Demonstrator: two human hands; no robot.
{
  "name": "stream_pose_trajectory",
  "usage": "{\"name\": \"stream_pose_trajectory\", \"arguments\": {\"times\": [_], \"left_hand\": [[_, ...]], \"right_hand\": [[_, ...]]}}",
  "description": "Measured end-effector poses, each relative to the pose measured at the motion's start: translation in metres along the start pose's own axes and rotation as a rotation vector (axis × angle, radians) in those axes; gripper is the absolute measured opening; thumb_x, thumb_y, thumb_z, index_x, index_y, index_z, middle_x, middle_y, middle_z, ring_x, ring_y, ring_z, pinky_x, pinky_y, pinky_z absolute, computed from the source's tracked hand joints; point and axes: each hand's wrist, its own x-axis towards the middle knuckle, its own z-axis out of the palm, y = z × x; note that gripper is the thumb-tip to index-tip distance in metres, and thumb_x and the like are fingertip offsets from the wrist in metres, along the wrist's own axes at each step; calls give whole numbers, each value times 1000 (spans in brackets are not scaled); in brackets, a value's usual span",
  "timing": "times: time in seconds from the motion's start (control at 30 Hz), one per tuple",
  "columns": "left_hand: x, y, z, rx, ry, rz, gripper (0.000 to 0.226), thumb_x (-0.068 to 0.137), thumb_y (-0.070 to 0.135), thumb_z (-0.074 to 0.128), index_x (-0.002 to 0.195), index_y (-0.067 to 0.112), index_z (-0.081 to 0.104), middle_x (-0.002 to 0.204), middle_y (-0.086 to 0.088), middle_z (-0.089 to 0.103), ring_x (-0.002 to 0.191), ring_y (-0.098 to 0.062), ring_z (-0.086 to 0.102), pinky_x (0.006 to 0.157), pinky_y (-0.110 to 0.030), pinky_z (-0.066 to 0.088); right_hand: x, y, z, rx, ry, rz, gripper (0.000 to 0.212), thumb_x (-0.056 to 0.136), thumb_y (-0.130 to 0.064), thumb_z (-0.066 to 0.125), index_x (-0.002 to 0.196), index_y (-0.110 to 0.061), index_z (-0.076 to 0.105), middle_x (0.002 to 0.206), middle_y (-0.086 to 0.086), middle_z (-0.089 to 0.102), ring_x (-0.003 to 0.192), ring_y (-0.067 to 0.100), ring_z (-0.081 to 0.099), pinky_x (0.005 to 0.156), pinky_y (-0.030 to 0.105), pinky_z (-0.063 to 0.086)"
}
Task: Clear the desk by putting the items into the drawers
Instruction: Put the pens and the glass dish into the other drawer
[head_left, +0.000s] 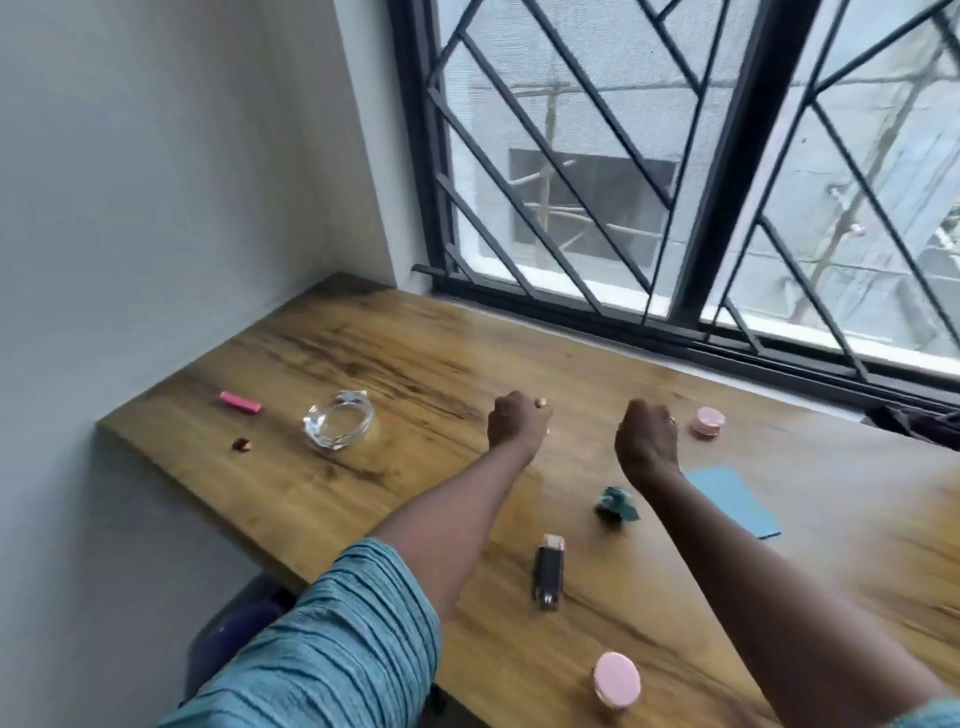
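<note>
A grey wall (156, 182) closes the left side, and the desk (415, 343) runs from it to the right under a barred window (675, 156). Far left on the desk lies a pink tube (239, 403), with a small dark bit (241, 445) just nearer than it. Right of these sits a clear glass dish (340, 427). At the near left a teal sleeve (337, 639) covers the upper left arm, which reaches out over the desk. The left hand (517, 422) is curled into a fist above the wood, with nothing seen in it. Nearer, between the two arms, a dark bottle (548, 570) with a pink cap lies on its side. Close to the near edge stands a pink jar (616, 682). A small teal clip (616, 504) lies beside the right forearm. The right hand (647, 440) is also a fist above the desk, apart from the left, with nothing seen in it. Just right of it and farther off sits a second pink jar (706, 421). A teal card (732, 499) lies flat, partly hidden by the right arm. Dark cloth (914, 422) lies at the far right edge.
</note>
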Motion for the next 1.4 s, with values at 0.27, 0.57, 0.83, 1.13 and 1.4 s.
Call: {"name": "stream_pose_trajectory", "arguments": {"times": [0.27, 0.57, 0.83, 1.13, 1.4], "left_hand": [[37, -84, -100, 21, 170, -120, 35, 88, 30, 57, 104, 1, 70, 107, -18, 69, 101, -33, 65, 80, -34, 51], [112, -173, -174, 215, 123, -167, 35, 83, 30, 69, 108, 5, 68, 113, -15, 67, 104, -31, 65, 80, -34, 54], [152, -201, -186, 559, -103, 49, 24, 89, 16, 60, 112, 9, 62, 121, -10, 62, 112, -27, 61, 84, -33, 51], [166, -201, -193, 570, -144, 92, 22, 93, 7, 49, 111, 6, 62, 119, -11, 63, 111, -27, 61, 82, -32, 49], [193, -211, -217, 411, -80, 65, 25, 87, 3, 49, 98, 7, 71, 100, -9, 73, 93, -25, 69, 77, -33, 55]], "right_hand": [[-7, -118, 50, 355, -171, -106, 15, 83, 10, 53, 77, 9, 67, 74, 24, 68, 65, 32, 67, 55, 36, 56], [0, -260, 115, 566, -240, -87, 17, 84, 3, 59, 93, 2, 73, 91, 20, 72, 81, 24, 66, 77, 37, 54], [4, -322, 156, 348, -289, -111, 16, 80, -3, 62, 90, -2, 75, 90, 20, 73, 88, 26, 68, 68, 27, 47], [4, -332, 168, 82, -365, -231, 16, 84, -1, 58, 94, 3, 69, 97, 22, 68, 88, 31, 67, 62, 30, 40], [-1, -340, 185, -68, -330, -268, 22, 84, -1, 51, 98, -1, 68, 99, 20, 67, 89, 36, 67, 63, 34, 48]]}}
